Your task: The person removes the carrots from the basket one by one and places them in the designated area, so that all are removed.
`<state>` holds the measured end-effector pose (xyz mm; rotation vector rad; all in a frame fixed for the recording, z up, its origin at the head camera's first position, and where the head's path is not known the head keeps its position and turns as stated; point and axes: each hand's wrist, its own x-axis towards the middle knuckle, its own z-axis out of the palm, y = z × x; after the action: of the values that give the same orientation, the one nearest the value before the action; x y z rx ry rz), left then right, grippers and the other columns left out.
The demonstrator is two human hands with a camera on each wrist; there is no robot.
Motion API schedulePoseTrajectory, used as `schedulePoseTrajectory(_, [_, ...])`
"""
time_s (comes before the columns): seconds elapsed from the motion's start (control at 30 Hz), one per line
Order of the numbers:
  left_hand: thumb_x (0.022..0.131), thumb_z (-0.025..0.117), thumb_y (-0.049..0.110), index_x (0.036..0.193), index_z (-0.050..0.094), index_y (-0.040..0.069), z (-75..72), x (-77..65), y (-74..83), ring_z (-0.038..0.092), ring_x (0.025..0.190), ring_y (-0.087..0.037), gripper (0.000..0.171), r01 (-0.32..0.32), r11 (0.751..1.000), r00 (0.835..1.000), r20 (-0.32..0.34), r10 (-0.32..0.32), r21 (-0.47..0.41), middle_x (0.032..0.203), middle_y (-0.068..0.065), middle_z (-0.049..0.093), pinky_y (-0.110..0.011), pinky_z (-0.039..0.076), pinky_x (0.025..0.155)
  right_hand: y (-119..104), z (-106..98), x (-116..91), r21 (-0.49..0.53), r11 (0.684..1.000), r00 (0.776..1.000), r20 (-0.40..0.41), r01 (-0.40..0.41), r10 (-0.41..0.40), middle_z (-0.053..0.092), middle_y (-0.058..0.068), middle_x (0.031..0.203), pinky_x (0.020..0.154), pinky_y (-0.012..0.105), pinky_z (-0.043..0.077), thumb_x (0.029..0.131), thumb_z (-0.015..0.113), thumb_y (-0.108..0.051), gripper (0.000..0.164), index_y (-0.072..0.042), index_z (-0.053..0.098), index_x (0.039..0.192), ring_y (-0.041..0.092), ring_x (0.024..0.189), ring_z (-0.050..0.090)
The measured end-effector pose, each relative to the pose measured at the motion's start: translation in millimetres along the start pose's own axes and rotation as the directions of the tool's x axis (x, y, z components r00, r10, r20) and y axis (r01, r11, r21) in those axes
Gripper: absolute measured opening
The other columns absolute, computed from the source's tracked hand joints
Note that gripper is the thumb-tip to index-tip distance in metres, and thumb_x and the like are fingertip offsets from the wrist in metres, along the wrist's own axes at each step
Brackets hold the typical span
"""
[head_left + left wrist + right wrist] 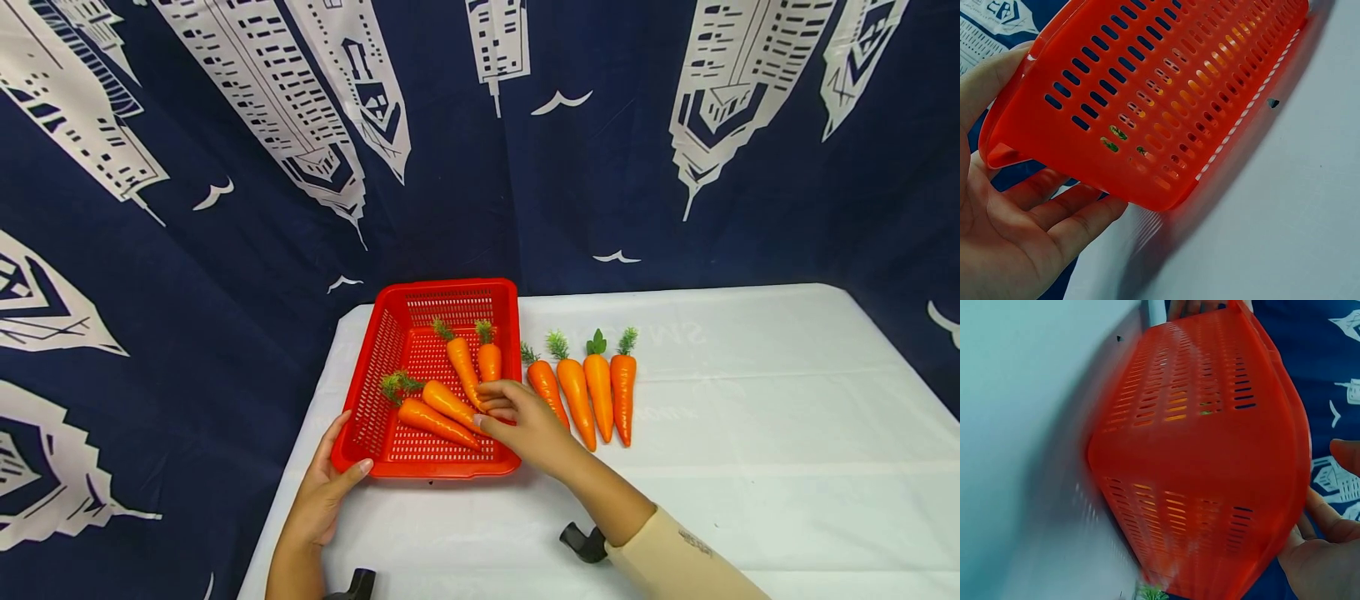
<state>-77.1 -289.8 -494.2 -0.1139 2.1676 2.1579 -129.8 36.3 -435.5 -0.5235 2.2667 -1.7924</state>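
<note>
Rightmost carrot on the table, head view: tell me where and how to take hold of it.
I'd pinch the rightmost carrot across its thick upper body, just below the green top, from above and the right. It tapers to a near tip, so that end looks a poorer hold; the neighbouring carrot crowds its left, and none lies to its right.

A red, slotted basket (431, 468) is sitting on the white tabletop (750, 433), the left hand (321, 498) gripping its near left corner. Inside, four orange carrots (461, 362) are lying with green tops, the front pair pointing rightward. The right hand (528, 421) is reaching over the right rim near their tips. Right of the basket, four more carrots (575, 392) are lying side by side, tops facing away.
</note>
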Motion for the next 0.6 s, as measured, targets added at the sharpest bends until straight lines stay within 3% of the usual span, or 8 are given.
schedulePoseTrajectory(0.27, [0.094, 0.063, -0.002, 0.16, 0.023, 0.03, 0.1, 0.1, -0.6, 0.039, 0.141, -0.016, 0.084, -0.001, 1.0, 1.0, -0.003, 0.001, -0.002, 0.166, -0.005, 0.019, -0.015, 0.046, 0.102, 0.0, 10.9, 8.3, -0.1, 0.995, 0.999, 0.035, 0.008, -0.004, 0.059, 0.01, 0.137, 0.104, 0.044, 0.052, 0.095, 0.07, -0.027, 0.046, -0.011, 0.058, 0.136, 0.032, 0.124, 0.062])
schedulePoseTrajectory(0.6, [0.094, 0.063, -0.002, 0.16, 0.022, 0.031, 0.4, 0.3, -0.1, 0.039, 0.14, -0.016, 0.084, 0.01, 1.0, 1.0, -0.007, -0.01, -0.005, 0.166, -0.005, 0.018, -0.015, 0.046, 0.101, -1.3, 19.0, 18.8, -0.158, 0.987, 0.997, 0.072, 0.033, -0.022, 0.062, 0.01, 0.135, 0.105, 0.044, 0.052, 0.095, 0.07, -0.027, 0.049, -0.007, 0.057, 0.137, 0.026, 0.121, 0.062])
